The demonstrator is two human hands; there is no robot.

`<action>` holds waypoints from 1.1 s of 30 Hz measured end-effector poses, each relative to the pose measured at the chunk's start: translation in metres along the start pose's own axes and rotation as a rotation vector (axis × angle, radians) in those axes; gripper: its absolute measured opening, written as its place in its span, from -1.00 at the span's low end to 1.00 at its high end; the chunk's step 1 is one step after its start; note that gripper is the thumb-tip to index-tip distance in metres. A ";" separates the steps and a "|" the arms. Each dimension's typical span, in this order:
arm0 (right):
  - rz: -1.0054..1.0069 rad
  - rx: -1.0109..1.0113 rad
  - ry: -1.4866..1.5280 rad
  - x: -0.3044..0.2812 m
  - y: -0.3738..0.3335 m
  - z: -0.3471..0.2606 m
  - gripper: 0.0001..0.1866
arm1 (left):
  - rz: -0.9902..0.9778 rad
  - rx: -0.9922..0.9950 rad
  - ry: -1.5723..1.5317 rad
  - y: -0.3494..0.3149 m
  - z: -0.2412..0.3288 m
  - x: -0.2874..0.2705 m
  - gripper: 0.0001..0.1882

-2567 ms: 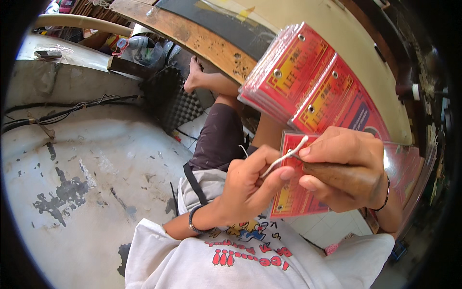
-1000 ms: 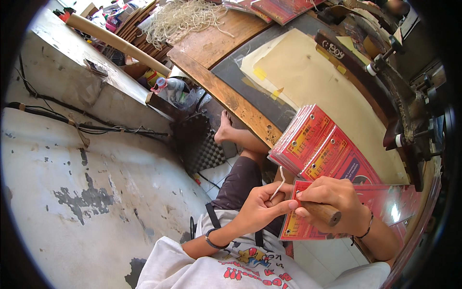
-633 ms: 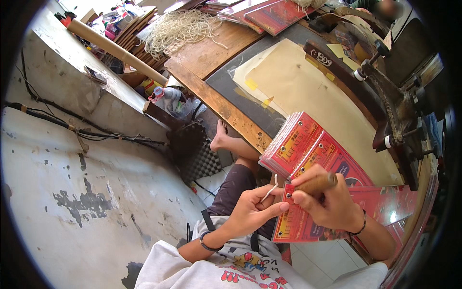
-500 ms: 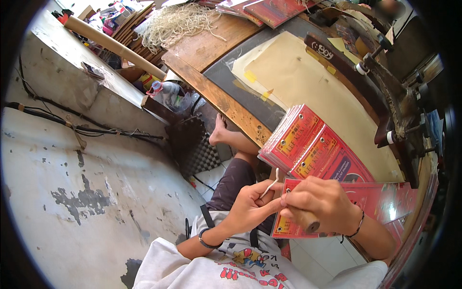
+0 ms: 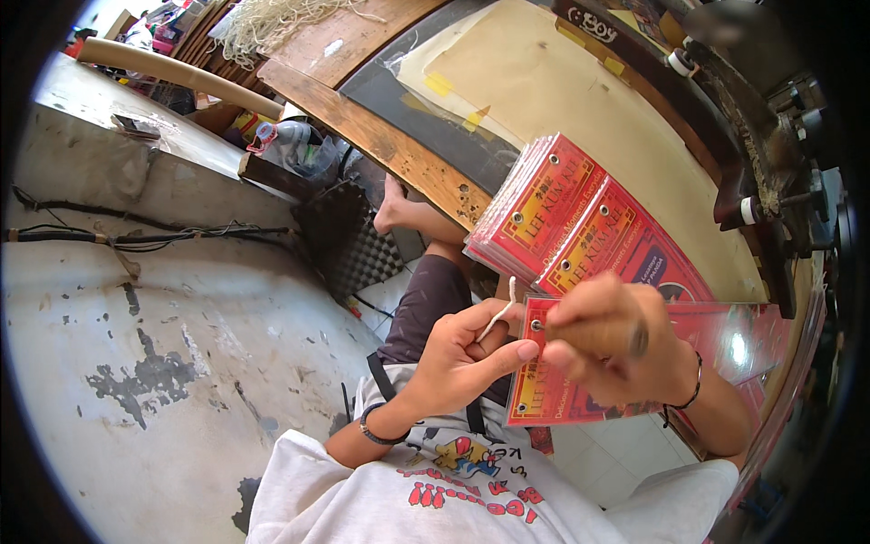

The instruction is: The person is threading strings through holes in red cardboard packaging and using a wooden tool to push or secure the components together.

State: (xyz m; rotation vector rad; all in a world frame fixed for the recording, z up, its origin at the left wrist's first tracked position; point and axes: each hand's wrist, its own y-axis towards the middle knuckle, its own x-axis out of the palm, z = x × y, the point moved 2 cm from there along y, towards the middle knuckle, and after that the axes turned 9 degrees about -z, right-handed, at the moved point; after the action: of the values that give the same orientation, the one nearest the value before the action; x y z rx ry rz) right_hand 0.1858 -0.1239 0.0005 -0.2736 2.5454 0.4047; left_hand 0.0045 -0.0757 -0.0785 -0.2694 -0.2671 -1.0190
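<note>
A red laminated card (image 5: 580, 405) with metal eyelets lies across my lap side, below the table edge. My left hand (image 5: 450, 358) is closed on its left end, the thumb near the corner. Between those fingers runs a short white cord (image 5: 497, 316), its loose end sticking up. My right hand (image 5: 639, 363) is closed round a wooden-handled tool (image 5: 603, 337) over the card, close to a corner eyelet. Motion blurs that hand, and the tool's tip is hidden. Just beyond, a stack of similar red cards (image 5: 535, 222) rests on the table.
The wooden table (image 5: 390, 150) carries a cream sheet (image 5: 544, 82) and a dark curved metal frame (image 5: 725, 136) at right. A pile of white cord (image 5: 272, 27) lies at the far left. A peeling wall (image 5: 181, 317) stands to my left; a plastic bottle (image 5: 292, 136) is beside the table.
My right hand has lifted slightly from the eyelet, and the tool's handle has swung from pointing down toward me to pointing right. My left hand keeps its hold. The whole view has shifted.
</note>
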 end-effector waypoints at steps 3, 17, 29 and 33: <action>-0.051 -0.173 -0.152 0.002 -0.003 -0.003 -0.70 | 0.013 -0.002 -0.008 0.000 0.001 0.001 -0.67; 0.064 0.064 0.193 -0.001 -0.011 0.008 -0.76 | -0.012 0.028 0.053 0.002 -0.001 -0.005 -0.68; -0.032 0.049 0.163 -0.008 -0.002 0.009 -0.82 | 0.003 -0.045 -0.050 0.003 0.011 0.003 -0.69; 0.028 0.186 0.349 -0.002 -0.004 0.010 -0.81 | 0.014 0.046 0.048 0.004 0.007 0.002 -0.66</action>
State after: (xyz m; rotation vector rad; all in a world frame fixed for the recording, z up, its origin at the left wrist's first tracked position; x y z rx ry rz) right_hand 0.1934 -0.1239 -0.0069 -0.2562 2.9072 0.1352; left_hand 0.0087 -0.0731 -0.0718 -0.2049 -0.2440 -1.0027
